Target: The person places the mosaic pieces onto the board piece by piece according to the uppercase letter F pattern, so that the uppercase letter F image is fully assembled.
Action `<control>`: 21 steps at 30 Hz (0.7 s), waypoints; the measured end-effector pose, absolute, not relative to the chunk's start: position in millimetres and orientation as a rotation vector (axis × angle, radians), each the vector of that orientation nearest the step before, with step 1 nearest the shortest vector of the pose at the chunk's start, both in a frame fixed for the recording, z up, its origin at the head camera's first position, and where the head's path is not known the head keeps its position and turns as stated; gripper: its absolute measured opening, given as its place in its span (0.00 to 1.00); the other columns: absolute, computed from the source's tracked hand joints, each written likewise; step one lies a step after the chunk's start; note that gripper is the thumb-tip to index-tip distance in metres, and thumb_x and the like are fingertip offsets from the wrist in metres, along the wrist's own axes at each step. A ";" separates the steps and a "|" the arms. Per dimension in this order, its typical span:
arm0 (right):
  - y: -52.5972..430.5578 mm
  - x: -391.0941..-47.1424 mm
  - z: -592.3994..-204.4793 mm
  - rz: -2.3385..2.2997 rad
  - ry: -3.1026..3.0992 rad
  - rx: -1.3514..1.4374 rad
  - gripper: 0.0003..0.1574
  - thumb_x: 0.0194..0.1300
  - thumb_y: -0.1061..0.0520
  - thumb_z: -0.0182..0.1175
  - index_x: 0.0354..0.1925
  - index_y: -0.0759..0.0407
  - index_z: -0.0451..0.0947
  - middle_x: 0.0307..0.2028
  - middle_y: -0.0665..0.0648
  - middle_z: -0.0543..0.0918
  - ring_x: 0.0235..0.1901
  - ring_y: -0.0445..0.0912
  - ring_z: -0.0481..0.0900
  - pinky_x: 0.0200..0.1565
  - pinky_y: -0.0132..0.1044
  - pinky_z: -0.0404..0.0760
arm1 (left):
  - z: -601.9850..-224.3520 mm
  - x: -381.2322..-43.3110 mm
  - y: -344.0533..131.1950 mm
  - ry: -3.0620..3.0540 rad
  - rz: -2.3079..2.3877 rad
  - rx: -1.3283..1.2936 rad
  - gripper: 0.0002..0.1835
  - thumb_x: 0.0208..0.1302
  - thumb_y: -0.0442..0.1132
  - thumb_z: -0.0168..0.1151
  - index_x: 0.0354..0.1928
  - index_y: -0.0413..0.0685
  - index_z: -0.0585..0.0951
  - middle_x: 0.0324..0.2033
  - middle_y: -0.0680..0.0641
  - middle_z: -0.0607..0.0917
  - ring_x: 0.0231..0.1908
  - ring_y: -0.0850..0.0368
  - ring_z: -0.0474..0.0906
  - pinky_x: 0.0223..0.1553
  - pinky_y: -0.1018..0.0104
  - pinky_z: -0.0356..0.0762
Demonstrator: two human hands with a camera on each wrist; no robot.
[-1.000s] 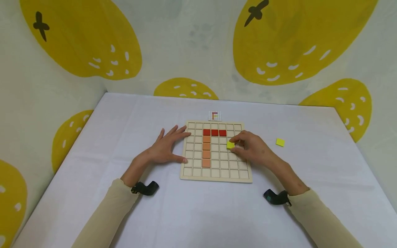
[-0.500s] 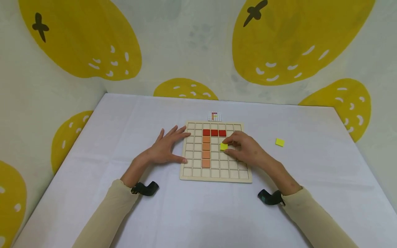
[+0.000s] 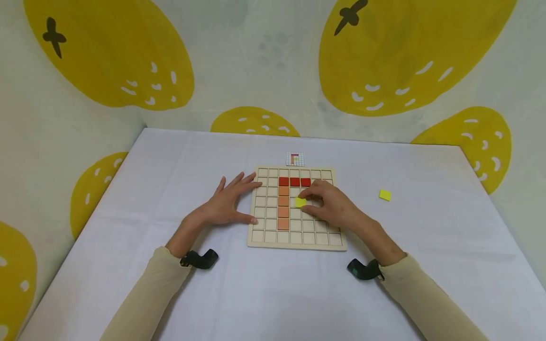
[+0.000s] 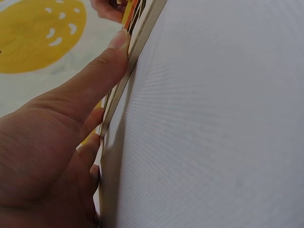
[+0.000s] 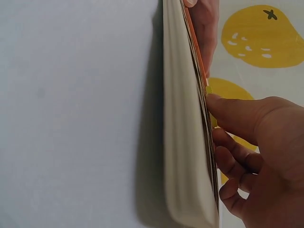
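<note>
A wooden grid board (image 3: 273, 240) lies on the table, with three red tiles (image 3: 295, 182) in a row and a column of orange tiles (image 3: 283, 212) below the leftmost one. My right hand (image 3: 334, 204) pinches a yellow tile (image 3: 300, 202) between thumb and fingers, over the cell just right of the orange column. In the right wrist view the yellow tile (image 5: 213, 121) shows at the board's surface, partly hidden by the thumb. My left hand (image 3: 226, 203) is spread at the board's left edge, its thumb (image 4: 118, 47) and fingertips touching the rim.
A second yellow tile (image 3: 385, 195) lies on the white tablecloth (image 3: 426, 227) right of the board. Behind the board is a small card (image 3: 295, 159) printed with a coloured grid pattern. Walls with yellow fruit prints (image 3: 367, 57) stand at the back and sides.
My right hand has moved left across the board with the yellow tile, from the right-hand columns to beside the orange column. The left hand has stayed in place.
</note>
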State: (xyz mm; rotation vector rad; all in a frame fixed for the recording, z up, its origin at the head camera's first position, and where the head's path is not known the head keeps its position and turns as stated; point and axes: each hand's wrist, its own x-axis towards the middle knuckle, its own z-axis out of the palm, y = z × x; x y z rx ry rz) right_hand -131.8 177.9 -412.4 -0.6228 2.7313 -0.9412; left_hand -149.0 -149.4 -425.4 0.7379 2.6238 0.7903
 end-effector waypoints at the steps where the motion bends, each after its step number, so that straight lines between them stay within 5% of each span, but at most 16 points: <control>1: 177.0 -132.1 -412.2 -0.942 2.733 -0.623 0.20 0.65 0.52 0.74 0.54 0.51 0.86 0.47 0.52 0.81 0.49 0.48 0.74 0.54 0.45 0.79 | -425.7 -149.0 -149.4 2.624 0.790 0.738 0.54 0.54 0.59 0.80 0.80 0.63 0.63 0.85 0.52 0.50 0.85 0.44 0.35 0.79 0.31 0.22; 21: 163.8 -134.0 -414.2 -0.980 2.730 -0.592 0.19 0.64 0.54 0.75 0.53 0.51 0.87 0.45 0.52 0.82 0.46 0.46 0.77 0.52 0.42 0.81 | -424.6 -148.8 -149.5 2.619 0.805 0.729 0.53 0.53 0.58 0.80 0.80 0.63 0.63 0.85 0.52 0.50 0.85 0.44 0.35 0.79 0.30 0.22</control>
